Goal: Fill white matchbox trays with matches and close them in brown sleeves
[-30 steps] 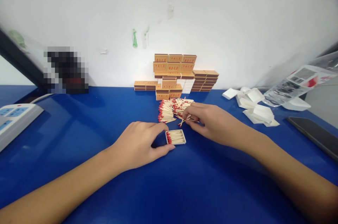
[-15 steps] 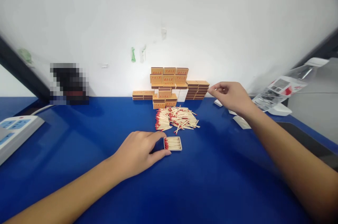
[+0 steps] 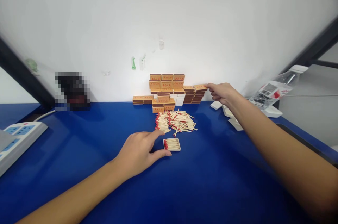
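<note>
Near the middle of the blue table lies a white matchbox tray (image 3: 179, 145) filled with matches, their red heads to the left. My left hand (image 3: 141, 150) is beside it, thumb and fingers spread around its left end; the thumb tip is at the near corner and the fingers stand apart from the far corner. At the wall, my right hand (image 3: 221, 92) has its fingertips closed on the right end of a matchbox (image 3: 200, 87). That box sits slightly askew on top of the right-hand stack of matchboxes (image 3: 194, 97). A loose pile of matches (image 3: 182, 122) lies beyond the tray.
More orange matchboxes (image 3: 167, 85) are stacked against the wall. White trays (image 3: 216, 105) and a clear plastic bottle (image 3: 274, 88) are at the right. A power strip (image 3: 22, 139) lies at the left, near a pixelated dark object (image 3: 72, 90).
My right hand has moved left onto the right-hand stack, and its top matchbox is now held and turned askew. My left hand's fingers have parted slightly from the tray. The view has shifted a little.
</note>
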{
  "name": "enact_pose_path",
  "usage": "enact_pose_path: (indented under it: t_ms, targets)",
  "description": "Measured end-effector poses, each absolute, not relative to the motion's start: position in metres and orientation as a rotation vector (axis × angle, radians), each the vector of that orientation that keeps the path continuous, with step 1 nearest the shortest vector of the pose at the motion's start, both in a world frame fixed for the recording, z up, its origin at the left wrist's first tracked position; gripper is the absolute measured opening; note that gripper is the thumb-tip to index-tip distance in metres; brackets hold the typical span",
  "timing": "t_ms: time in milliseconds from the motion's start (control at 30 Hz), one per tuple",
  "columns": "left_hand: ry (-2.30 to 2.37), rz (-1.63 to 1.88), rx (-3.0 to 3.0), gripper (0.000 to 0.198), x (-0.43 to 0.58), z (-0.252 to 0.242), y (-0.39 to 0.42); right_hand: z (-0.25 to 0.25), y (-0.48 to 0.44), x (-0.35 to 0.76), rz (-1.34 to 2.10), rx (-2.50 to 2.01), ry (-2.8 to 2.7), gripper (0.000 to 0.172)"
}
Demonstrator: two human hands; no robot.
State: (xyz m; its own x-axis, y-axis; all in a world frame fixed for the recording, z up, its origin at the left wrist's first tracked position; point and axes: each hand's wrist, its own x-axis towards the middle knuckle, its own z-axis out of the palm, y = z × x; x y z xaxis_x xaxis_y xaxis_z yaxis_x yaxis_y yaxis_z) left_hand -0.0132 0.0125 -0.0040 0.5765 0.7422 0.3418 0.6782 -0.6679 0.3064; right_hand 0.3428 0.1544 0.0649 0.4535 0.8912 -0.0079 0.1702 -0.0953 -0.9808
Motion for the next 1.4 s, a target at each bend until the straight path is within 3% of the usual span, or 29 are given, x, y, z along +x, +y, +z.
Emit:
enact_pose_path:
  t_ms: [200, 333, 400, 567, 767, 1033, 1100, 1200, 1400]
  targets:
    - [1.192, 0.978, 2.641, 0.048, -0.015, 0.0, 0.015, 0.07, 0.086, 0.311, 0.856, -1.403, -0.986, 0.03]
    - [1.13, 1.16, 2.626, 0.057, -0.016, 0.005, 0.016, 0.047, 0.026, 0.258, 1.181, -1.315, -1.262, 0.035]
    - [1.085, 1.191, 2.629, 0.057, -0.016, 0.006, 0.017, 0.037, 0.007, 0.237, 1.293, -1.287, -1.368, 0.04]
    - [0.957, 1.195, 2.66, 0.033, -0.014, 0.006, 0.016, 0.027, -0.004, 0.226, 1.337, -1.27, -1.421, 0.046]
    - [0.974, 1.121, 2.639, 0.031, -0.014, 0.007, 0.014, 0.024, -0.003, 0.234, 1.428, -1.29, -1.441, 0.049]
    - [1.097, 1.071, 2.588, 0.031, -0.022, 0.012, 0.03, 0.021, 0.0, 0.253, 0.896, -1.308, -2.196, 0.045]
    - [1.104, 1.014, 2.582, 0.033, -0.024, 0.012, 0.032, 0.02, 0.001, 0.255, 0.789, -1.287, -2.315, 0.037]
    - [1.119, 0.957, 2.606, 0.036, -0.025, 0.011, 0.034, 0.022, 0.004, 0.26, 0.75, -1.231, -2.374, 0.026]
    - [1.204, 0.948, 2.623, 0.04, -0.028, 0.01, 0.037, 0.034, 0.025, 0.288, 0.752, -1.228, -2.263, 0.035]
